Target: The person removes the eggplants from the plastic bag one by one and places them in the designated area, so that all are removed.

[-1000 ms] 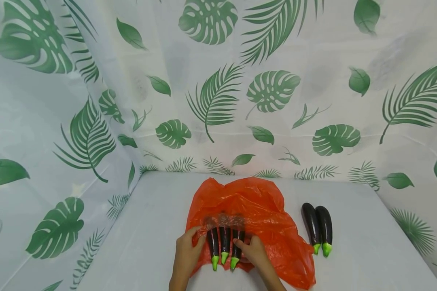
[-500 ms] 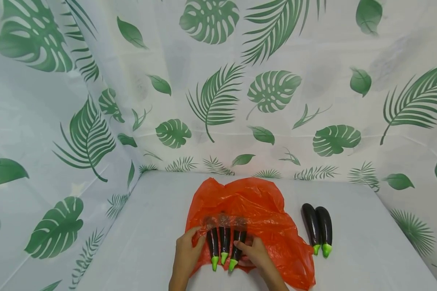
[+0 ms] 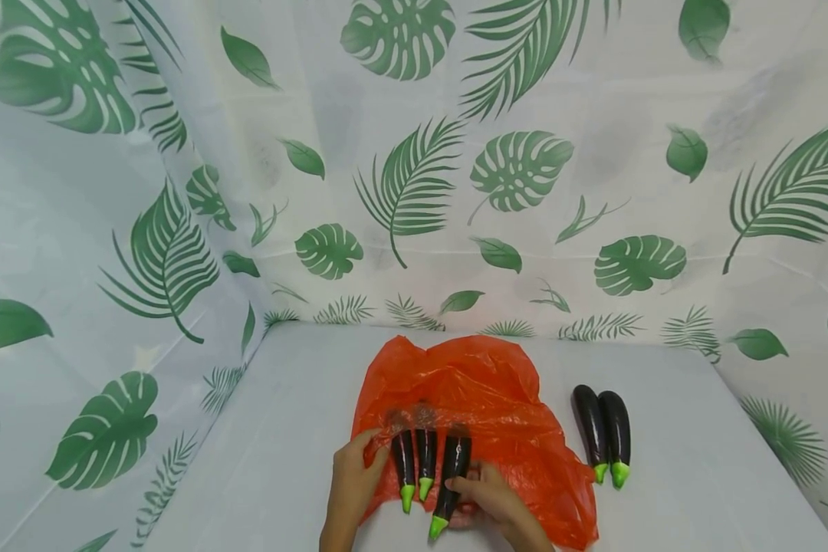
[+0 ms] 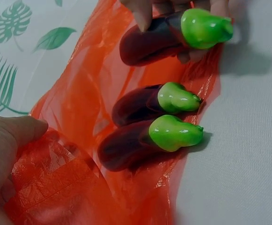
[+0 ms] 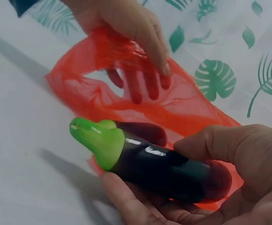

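Note:
My right hand [image 3: 493, 497] grips a dark purple eggplant [image 3: 458, 455] with a bright green stem end, thumb on top and fingers beneath. Its far tip is still under the film of a red plastic bag [image 3: 524, 460]. To the left, two more eggplants [image 4: 126, 145] lie side by side at the bag's mouth, stem ends toward me, their far ends covered by the thin film. My left hand [image 3: 355, 471] pinches the upper edge of the bag's mouth at its left side, and its fingers show through the film in the right wrist view.
Two further eggplants [image 3: 616, 437] lie together on the white table [image 3: 697, 460], right of the bag. A white curtain with green leaf prints [image 3: 414, 184] hangs behind the table and along its sides.
My right hand has drawn the rightmost eggplant toward me, so more of it shows outside the bag and it sits apart from the other two. The left hand stays put.

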`<state>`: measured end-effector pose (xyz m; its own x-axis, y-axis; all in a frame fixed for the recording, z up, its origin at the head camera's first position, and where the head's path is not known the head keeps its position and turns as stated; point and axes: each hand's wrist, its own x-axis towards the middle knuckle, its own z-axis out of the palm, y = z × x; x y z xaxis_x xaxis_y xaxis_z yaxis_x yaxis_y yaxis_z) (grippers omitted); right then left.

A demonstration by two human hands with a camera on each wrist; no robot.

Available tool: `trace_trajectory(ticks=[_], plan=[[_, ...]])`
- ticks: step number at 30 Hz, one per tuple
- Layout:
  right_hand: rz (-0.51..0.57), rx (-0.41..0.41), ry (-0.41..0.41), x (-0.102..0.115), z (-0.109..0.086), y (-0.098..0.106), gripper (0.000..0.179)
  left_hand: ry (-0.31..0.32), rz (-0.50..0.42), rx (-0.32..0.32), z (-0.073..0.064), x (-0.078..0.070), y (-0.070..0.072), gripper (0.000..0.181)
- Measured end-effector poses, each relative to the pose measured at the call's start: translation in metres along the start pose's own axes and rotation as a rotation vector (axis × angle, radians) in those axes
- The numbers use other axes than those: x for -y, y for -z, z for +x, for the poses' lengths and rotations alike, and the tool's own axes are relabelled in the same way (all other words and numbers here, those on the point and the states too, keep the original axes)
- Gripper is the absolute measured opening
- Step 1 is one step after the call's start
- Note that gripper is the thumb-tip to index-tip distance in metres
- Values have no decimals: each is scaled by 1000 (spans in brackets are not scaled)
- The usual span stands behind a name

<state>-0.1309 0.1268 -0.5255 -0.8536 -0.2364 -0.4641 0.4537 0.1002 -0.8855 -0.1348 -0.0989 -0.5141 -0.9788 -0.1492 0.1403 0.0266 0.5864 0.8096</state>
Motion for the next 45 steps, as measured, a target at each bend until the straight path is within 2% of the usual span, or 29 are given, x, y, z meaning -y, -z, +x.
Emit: trace_trajectory(ticks=[5,11,16,20,24,27,31,36,42,45], plan=[[54,73,-20,-4,-6,3,62,-15,2,1,2,-1,0,20],[44,71,-93,-9,-11,5,73,16,6,21,1,-2,-1,21],[39,95,-153,-11,-17,7,72,-3,7,17,0,-2,-1,20],[17,112,-150,-11,-21,7,76,-22,7,12,0,-2,0,19],[-6,172,-115,-13,-23,10,76,-28,14,11,0,-2,0,19],[-65,194,-100,-15,-24,14,69,-23,21,12,0,-2,0,19],[-127,190,-120,-17,-25,16,61,-14,20,23,-1,-2,1,19],[-162,209,-112,-16,-25,19,62,-23,14,22,0,0,1,18],[-324,242,-84,-10,-32,22,64,-10,19,17,-1,0,1,19],[-355,270,-83,-11,-35,24,61,-6,18,16,-2,0,1,20]])
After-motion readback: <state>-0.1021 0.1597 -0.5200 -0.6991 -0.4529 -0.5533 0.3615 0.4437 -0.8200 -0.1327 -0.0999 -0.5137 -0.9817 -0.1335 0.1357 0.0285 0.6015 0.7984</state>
